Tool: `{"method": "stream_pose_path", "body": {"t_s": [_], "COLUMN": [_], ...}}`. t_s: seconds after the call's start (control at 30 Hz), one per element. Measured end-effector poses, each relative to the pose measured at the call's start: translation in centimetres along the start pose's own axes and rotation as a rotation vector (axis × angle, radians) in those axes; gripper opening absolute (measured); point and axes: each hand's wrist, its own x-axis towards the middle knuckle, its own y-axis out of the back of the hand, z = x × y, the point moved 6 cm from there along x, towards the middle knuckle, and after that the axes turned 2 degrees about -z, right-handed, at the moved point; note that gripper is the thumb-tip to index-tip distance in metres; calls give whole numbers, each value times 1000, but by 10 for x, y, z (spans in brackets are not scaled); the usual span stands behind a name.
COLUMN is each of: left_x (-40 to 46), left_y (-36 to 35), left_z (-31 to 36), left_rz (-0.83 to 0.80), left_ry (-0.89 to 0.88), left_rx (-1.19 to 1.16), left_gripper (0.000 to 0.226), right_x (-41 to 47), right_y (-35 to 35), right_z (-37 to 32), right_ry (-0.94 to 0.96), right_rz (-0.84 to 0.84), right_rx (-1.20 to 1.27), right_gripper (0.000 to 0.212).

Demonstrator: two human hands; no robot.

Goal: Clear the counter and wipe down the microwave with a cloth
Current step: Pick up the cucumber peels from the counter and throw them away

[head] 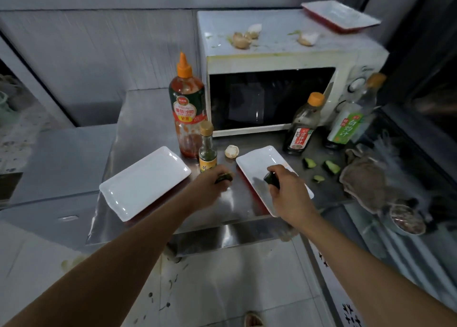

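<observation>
A white microwave [272, 59] stands at the back of the steel counter [148, 119], with eggshells [243, 39] and green scraps on its top. My left hand [210, 188] is shut on a dark green vegetable piece [223, 177] between two white plates. My right hand [289, 195] is shut on another dark green piece [270, 179] over the right plate [257, 163]. A brown cloth [366, 181] lies crumpled at the counter's right edge. More green pieces [331, 166] lie beside it.
A ketchup bottle [186, 104], a small yellow-label bottle [207, 148], a dark sauce bottle [303, 126] and a clear green-label bottle [351, 119] stand before the microwave. An eggshell [231, 151] lies between them. The left plate [143, 182] is empty. A red-rimmed tray [340, 15] sits on the microwave.
</observation>
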Motion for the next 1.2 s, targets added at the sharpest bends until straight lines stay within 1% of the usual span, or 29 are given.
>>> {"method": "stream_pose_path", "body": {"t_s": [0.1,0.23,0.3,0.37,0.47,0.57,0.7,0.87,1.0,1.07,1.13,1.2], "left_x": [10,22,28,37,57,79,105,138,161,171,180,187], "left_y": [-11,-35,-47,-57,-75,-91,-120,-159,-181,-190,-199,-207], "left_z": [13,38,52,62,72,81,96,103,104,101,98,96], "left_rz": [0,-37,-76,-96,-91,-31,-44,4,102,129,121,98], "left_ry": [15,25,12,8,31,42,-55,28,96,124,141,151], "left_rx": [-15,-149,-152,-135,-80,12,194,187,225,263,305,332], "left_gripper": [17,18,20,24,25,21,19,21,20,23,25,26], "right_x": [-10,-19,-21,-21,-15,-3,20,50,66,71,75,80], "right_y": [21,47,60,70,82,90,93,91,85,85,89,86], "right_z": [15,46,60,76,103,130,166,206,232,244,248,253], "right_ry": [-46,-102,-117,-128,-132,-123,-106,-64,-72,-54,-4,-7], "right_rz": [45,102,130,143,150,136,91,47,-43,11,74,26], "right_rx": [21,27,29,19,28,52,46,66,185,194,130,143], "right_gripper": [41,33,32,36,39,39,40,26,32,30,32,39]}}
